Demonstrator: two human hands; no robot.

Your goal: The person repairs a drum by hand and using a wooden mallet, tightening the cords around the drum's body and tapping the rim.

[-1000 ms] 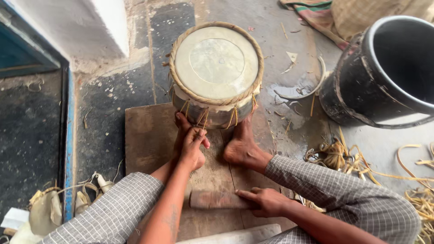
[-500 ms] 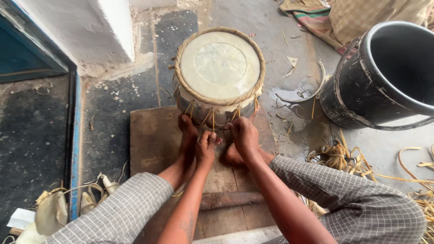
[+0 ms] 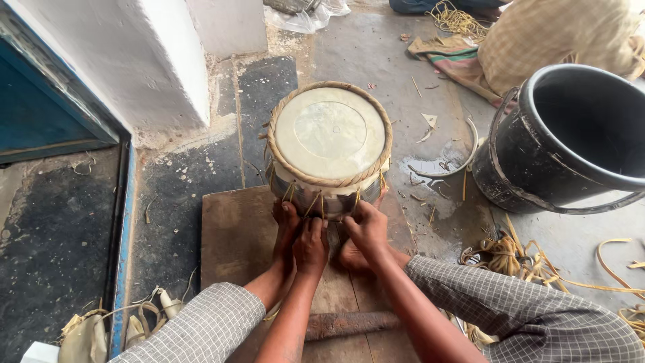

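Grey concrete floor (image 3: 376, 54) filled my view, with one white pillar (image 3: 154, 60) and a blue door frame (image 3: 124, 222) on the left. I counted one black bucket (image 3: 571, 141) at the right, its far side cut off by the frame edge, and one checked cloth bundle (image 3: 557, 33) behind it, also cut off. One wooden board (image 3: 232, 228) lay on the floor, and on its far edge stood one drum (image 3: 329, 144), upright, its pale skin facing up and laced with thin straps down the side. Two bare feet pressed against the drum's near side, mostly hidden by the hands. My left hand (image 3: 310, 245) was curled closed at the lacing low on the drum; whether it pinched a strap I could not tell. My right hand (image 3: 366, 225) had its fingers closed around the straps at the drum's lower rim. One dark metal bar (image 3: 349, 324) lay across the board beneath my forearms, partly covered. Loose yellow strips (image 3: 510, 255) lay tangled near the bucket, too many to count.
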